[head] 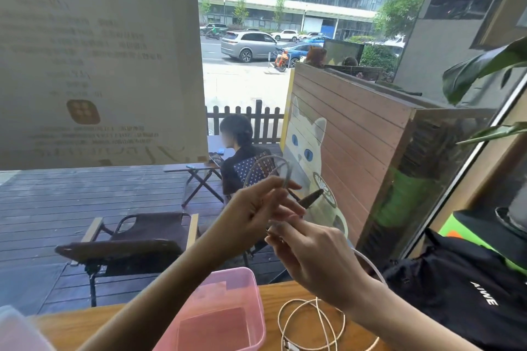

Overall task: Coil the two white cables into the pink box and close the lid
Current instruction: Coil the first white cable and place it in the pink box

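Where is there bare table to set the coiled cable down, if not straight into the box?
Bare wood shows left of the pink box, towards the pale thing at the left edge, and in a narrow strip between the box and the loose white cable. Right of that cable it is crowded: the black bag sits close.

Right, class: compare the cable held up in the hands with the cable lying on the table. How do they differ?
The held cable is raised in the air, above the pink box; the table cable rests on the wooden table, right of the box.
The held cable forms one small loop pinched by the left hand and right hand; the table cable lies in loose loops, untouched.
Both are thin, white and outside the box.
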